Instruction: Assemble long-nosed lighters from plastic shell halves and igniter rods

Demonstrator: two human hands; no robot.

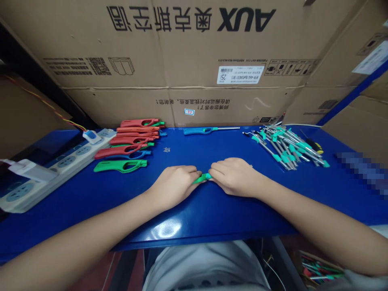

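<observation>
A person's two bare hands meet above a blue table, working a green lighter between them. The left hand is closed around the green end; the right hand, knuckles up, pinches the other end, where a bit of teal shows. Fingers cover most of the lighter, and how the thumbs sit cannot be told. It is held near the middle of the table, toward the front edge.

Beyond the hands, a blue lighter with a silver stem lies by an upside-down printed cardboard panel. To the left, red, orange, blue and green handles lie in a row beside a white power strip, with small metal bits just to their right. On the right, metal rods with teal collars lie heaped, a black-and-yellow tool among them. Below the table, at lower right, a box holds more colorful parts.
</observation>
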